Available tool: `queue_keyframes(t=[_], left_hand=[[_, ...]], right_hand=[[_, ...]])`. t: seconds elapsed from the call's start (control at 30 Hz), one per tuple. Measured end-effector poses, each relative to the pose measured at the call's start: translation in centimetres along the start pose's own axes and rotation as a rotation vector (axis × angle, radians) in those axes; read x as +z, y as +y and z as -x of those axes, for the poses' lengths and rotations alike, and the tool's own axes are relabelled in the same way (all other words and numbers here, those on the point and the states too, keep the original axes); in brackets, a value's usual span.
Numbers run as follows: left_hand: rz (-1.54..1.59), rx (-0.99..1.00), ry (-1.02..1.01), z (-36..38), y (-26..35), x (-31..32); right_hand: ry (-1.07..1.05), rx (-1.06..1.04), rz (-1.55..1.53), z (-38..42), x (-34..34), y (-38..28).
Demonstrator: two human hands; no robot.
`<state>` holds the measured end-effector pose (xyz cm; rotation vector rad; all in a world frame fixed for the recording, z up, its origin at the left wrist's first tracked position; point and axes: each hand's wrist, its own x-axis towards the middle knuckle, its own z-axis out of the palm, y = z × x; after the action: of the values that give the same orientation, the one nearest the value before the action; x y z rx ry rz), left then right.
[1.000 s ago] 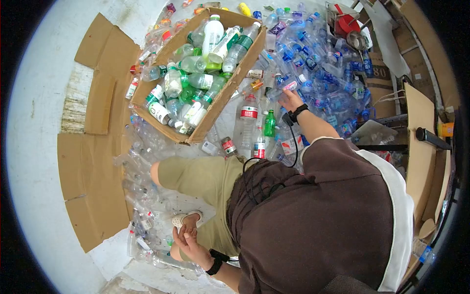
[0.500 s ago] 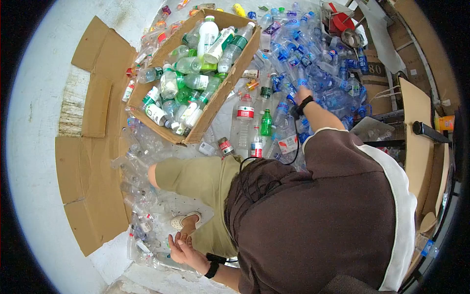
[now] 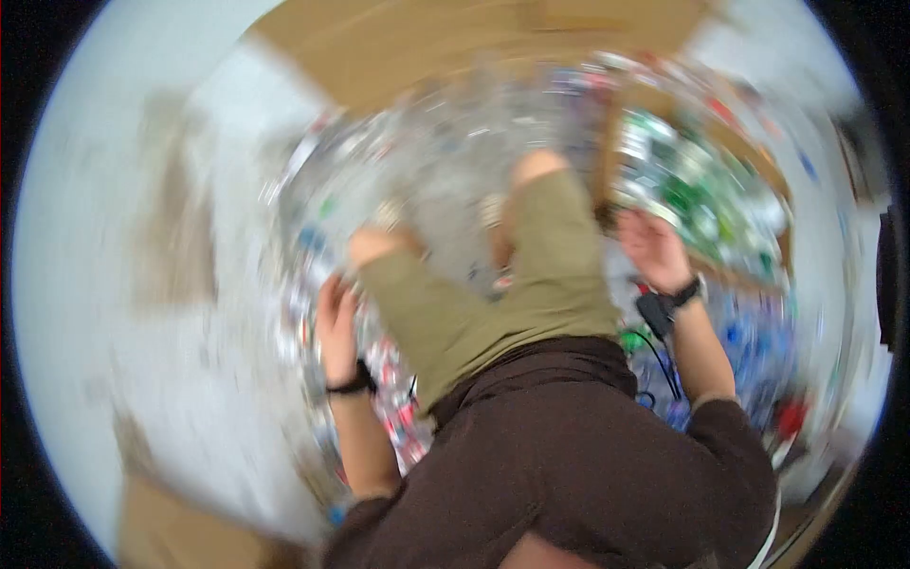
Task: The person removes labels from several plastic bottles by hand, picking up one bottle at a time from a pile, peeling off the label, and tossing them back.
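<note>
Motion smears much of the head view. My right hand (image 3: 654, 248) is open beside the near corner of a cardboard box (image 3: 606, 171), with its fingers spread and nothing seen in it. Green and clear plastic bottles (image 3: 700, 194) fill that box. On the other side, my left hand (image 3: 336, 327) hangs beside my knee over a blurred heap of bottles (image 3: 403, 403). Its fingers are stretched out and no object shows in them. Each wrist wears a black band, and a dark cable runs from the right one.
Blue-tinted bottles (image 3: 749, 346) lie behind the box on the right. Flattened cardboard (image 3: 493, 38) stands along the far side. Clear bottles (image 3: 455, 123) cover the floor before my feet. A white wall (image 3: 85, 256) rises on the left, and a red item (image 3: 790, 415) sits at lower right.
The view has swung left, so the box now appears at the right. My right hand has left the blue bottles and come near the box; my left hand's fingers are straighter.
</note>
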<state>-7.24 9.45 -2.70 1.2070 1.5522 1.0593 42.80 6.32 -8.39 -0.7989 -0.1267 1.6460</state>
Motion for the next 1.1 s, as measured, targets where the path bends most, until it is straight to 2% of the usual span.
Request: queue_keyframes(t=[0.07,0.17,0.2,0.27,0.4,0.47,0.53,0.6,0.67,0.73,0.77,0.8,0.87,0.9,0.93,1.0,1.1], left_hand=[[0.01,-0.007,0.105,0.6,-3.6,-3.0],[0.06,-0.249,0.303,3.1,-10.6,-5.8],[0.037,-0.285,0.302,3.7,-13.7,-6.6],[0.02,-0.418,0.246,4.3,-16.8,-6.8],[-0.03,-0.587,0.199,2.5,-21.1,-5.2],[-0.101,-0.637,0.114,-0.6,-22.5,-5.3],[-0.091,-0.657,0.097,-4.0,-26.5,-5.5],[-0.264,-0.544,0.089,-8.4,-29.4,-5.7],[-0.331,-0.53,0.147,-13.8,-30.1,-6.5],[-0.484,-0.504,0.182,-19.8,-32.1,-7.9],[-0.454,-0.418,0.226,-22.2,-36.6,-8.9],[-0.636,-0.374,0.253,-25.2,-35.9,-9.2],[-0.711,-0.202,0.329,-30.1,-38.7,-10.3],[-0.81,-0.204,0.376,-32.3,-39.7,-10.7],[-0.924,-0.489,0.386,-33.9,-40.5,-10.8],[-0.736,-0.963,0.483,-35.5,-45.6,-11.8],[-0.772,-1.053,0.522,-36.1,-46.2,-10.5]], right_hand=[[-0.111,0.085,-0.021,-3.6,4.0,0.5],[-0.151,0.278,0.003,-8.8,12.7,4.7],[-0.155,0.304,0.019,-10.1,14.5,6.4],[-0.323,0.465,0.054,-13.7,17.0,9.6],[-0.182,0.611,0.306,-18.9,22.2,15.6],[-0.193,0.683,0.301,-23.1,22.9,19.4],[-0.225,0.802,0.343,-26.5,23.3,22.7],[-0.14,0.815,0.378,-29.2,23.6,25.3],[-0.014,0.812,0.34,-31.6,22.5,27.8],[-0.042,0.819,0.352,-32.2,23.9,28.9],[-0.077,0.817,0.369,-32.1,24.9,28.8],[-0.058,0.825,0.359,-32.3,25.5,28.5],[-0.001,0.86,0.405,-33.5,26.5,27.9],[0.009,0.862,0.398,-34.2,26.5,27.7],[0.073,0.827,0.377,-34.7,26.5,27.5],[0.168,0.812,0.352,-35.4,26.3,27.2],[0.124,0.798,0.317,-36.0,26.4,27.0]])
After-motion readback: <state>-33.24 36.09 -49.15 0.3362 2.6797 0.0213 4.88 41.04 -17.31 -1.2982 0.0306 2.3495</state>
